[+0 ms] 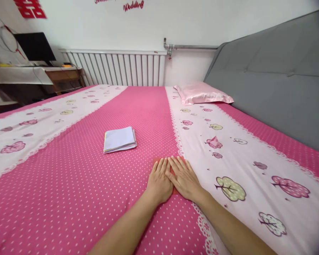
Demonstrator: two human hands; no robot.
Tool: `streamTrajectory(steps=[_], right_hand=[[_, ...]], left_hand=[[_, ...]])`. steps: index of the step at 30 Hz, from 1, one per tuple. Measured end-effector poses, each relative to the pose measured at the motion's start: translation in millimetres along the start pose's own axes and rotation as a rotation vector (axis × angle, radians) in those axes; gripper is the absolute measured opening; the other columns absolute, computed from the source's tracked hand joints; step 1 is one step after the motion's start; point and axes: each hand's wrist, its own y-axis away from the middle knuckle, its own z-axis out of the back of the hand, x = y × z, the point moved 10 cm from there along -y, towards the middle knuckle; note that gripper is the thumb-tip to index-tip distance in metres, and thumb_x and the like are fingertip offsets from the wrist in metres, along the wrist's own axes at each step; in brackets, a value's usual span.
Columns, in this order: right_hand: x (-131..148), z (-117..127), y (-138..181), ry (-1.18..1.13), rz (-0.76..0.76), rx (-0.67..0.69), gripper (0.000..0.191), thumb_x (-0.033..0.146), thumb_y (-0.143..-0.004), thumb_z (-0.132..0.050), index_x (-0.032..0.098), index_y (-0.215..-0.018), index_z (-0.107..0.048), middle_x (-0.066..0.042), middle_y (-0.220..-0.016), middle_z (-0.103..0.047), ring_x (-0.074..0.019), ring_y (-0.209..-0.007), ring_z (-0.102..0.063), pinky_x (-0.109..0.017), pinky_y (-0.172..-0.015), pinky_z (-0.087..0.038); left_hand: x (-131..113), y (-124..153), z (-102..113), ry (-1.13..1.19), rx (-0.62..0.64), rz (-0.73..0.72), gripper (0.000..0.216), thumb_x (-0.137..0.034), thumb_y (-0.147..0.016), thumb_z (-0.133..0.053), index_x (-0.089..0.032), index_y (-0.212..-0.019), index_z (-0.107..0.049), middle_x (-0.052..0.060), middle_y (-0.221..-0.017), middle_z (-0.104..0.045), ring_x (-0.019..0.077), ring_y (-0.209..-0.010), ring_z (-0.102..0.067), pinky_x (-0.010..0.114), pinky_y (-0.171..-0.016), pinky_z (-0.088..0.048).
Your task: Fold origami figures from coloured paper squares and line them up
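Note:
My left hand [158,180] and my right hand [184,178] lie flat side by side on a red sheet of paper [172,171] on the pink dotted bedsheet [95,184]. The fingers of both hands are stretched out and pressed down on the paper, which they mostly cover. A stack of pale square papers [119,139] lies on the sheet a little ahead and to the left. A small folded pink paper shape [214,140] stands on the white patterned strip to the right.
A pink satin pillow [202,93] lies at the far end by the grey padded headboard [276,88]. A white radiator [119,67] runs along the far wall. A desk with a dark monitor [34,46] stands at the far left.

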Motion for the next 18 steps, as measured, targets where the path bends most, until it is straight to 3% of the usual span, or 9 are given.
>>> streamTrajectory(steps=[8,11,14,18], right_hand=[[-23.0,11.1,2.4,0.109,-0.242,0.019,0.073,0.06,-0.086,-0.016,0.013,-0.141,-0.023,-0.009,-0.147,-0.021,-0.028,-0.136,-0.012,-0.051,-0.108,-0.004],[-33.0,22.4,3.2,0.086,-0.295,-0.03,0.068,0.054,-0.087,-0.025,0.008,-0.138,-0.031,-0.014,-0.144,-0.029,-0.0298,-0.134,-0.021,-0.048,-0.107,-0.013],[-47.7,42.7,3.4,-0.02,-0.342,-0.113,0.056,0.039,-0.088,-0.031,0.005,-0.132,-0.038,-0.018,-0.134,-0.044,-0.0279,-0.124,-0.04,-0.041,-0.102,-0.029],[-77.0,59.4,9.0,-0.257,-0.47,-0.153,0.046,0.027,-0.085,-0.038,0.009,-0.127,-0.045,-0.014,-0.111,-0.063,-0.0273,-0.106,-0.056,-0.039,-0.091,-0.04]], left_hand=[[30.0,6.1,10.8,-0.021,0.02,0.191,0.071,-0.055,-0.087,-0.021,-0.007,-0.138,-0.027,0.013,-0.145,-0.025,0.0259,-0.134,-0.018,0.042,-0.11,-0.014],[45.6,6.9,15.9,-0.022,-0.012,0.278,0.069,-0.052,-0.087,-0.025,-0.003,-0.136,-0.03,0.016,-0.143,-0.028,0.0271,-0.133,-0.02,0.043,-0.109,-0.014],[67.8,8.4,31.3,0.03,-0.11,0.418,0.061,-0.042,-0.088,-0.031,0.001,-0.131,-0.035,0.022,-0.138,-0.036,0.0296,-0.13,-0.029,0.043,-0.106,-0.021],[90.3,9.8,53.0,0.308,-0.267,0.503,0.044,-0.032,-0.088,-0.034,-0.004,-0.118,-0.05,0.023,-0.118,-0.055,0.0294,-0.112,-0.05,0.042,-0.095,-0.035]])
